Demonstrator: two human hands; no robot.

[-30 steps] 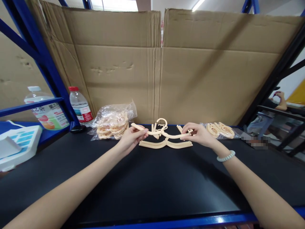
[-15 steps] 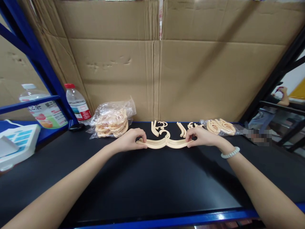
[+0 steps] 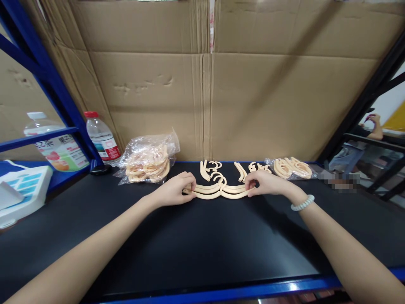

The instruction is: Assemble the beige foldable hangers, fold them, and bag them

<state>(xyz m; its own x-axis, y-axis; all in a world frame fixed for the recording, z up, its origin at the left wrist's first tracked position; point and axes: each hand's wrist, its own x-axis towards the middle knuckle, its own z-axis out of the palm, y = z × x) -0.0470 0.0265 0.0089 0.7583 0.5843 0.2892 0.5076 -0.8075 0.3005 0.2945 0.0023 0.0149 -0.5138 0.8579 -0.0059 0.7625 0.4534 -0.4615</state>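
The stack of cream hangers (image 3: 218, 191) lies flat on the black table (image 3: 202, 245), stretched between both hands. The left hand (image 3: 173, 192) sits at the stack's 9 o'clock end, fingers curled and pinching the hanger tips there; the right hand (image 3: 265, 184) sits at the 3 o'clock end, fingertips closed on the other tips. How many hangers are in the stack is hard to say, two or three perhaps. At 12 o'clock from the stack, just beside it, lie loose hooks and hanger pieces (image 3: 221, 168). At 10 o'clock rests a clear bag of cream parts (image 3: 148, 159), and further along that way stands a water bottle (image 3: 101, 138) with a red cap. At 2 o'clock lies a smaller bag of parts (image 3: 292, 168). A cardboard wall (image 3: 209, 84) stands behind everything
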